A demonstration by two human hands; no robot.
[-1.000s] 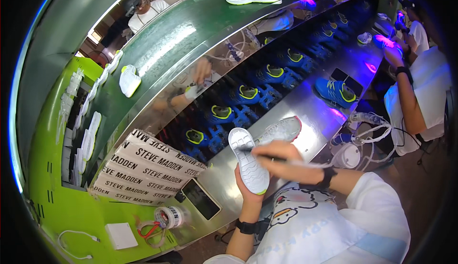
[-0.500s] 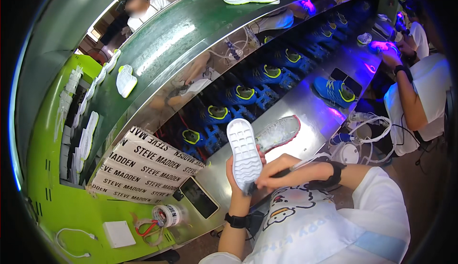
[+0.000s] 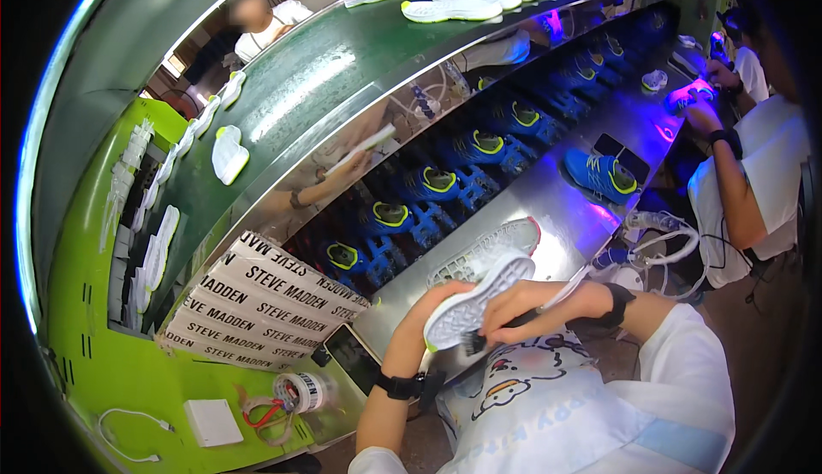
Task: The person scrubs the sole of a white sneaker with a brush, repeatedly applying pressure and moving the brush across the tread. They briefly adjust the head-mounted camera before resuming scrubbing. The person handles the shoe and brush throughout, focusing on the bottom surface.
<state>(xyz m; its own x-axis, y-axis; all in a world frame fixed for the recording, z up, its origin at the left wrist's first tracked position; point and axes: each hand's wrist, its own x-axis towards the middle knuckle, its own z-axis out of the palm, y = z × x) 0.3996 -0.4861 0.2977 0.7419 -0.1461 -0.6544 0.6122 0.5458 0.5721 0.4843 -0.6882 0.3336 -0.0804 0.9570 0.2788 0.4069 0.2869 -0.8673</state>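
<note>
Watching remotely, I judge brushing the white sole (image 3: pixel 479 297) the step: left hand (image 3: pixel 430 307) clasps it, right hand (image 3: pixel 533 306) pinches dark brush (image 3: pixel 473 342), bristle contact unclear. Next stroke likely needs steady tilt.

Sole (image 3: pixel 465 310) R of phone (image 3: pixel 353 356), w/ tape roll (image 3: pixel 311 391) farther L

To the left of your fingers (image 3: pixel 507 304) lies a phone (image 3: pixel 351 357). Further left, a pale panel (image 3: pixel 261 307) with dark print leans. Left of your fingers and closer to you sit a tape roll (image 3: pixel 300 392), red-handled scissors (image 3: pixel 261 416), a small white box (image 3: pixel 213 423) and a white cord (image 3: pixel 167 427). Ahead of your fingers, blue shoes (image 3: pixel 430 182) make a row, with a green belt (image 3: pixel 300 89) beyond. Ahead and right of them, a single blue shoe (image 3: pixel 599 174) sits near a worker in a white shirt (image 3: pixel 745 157).
</note>
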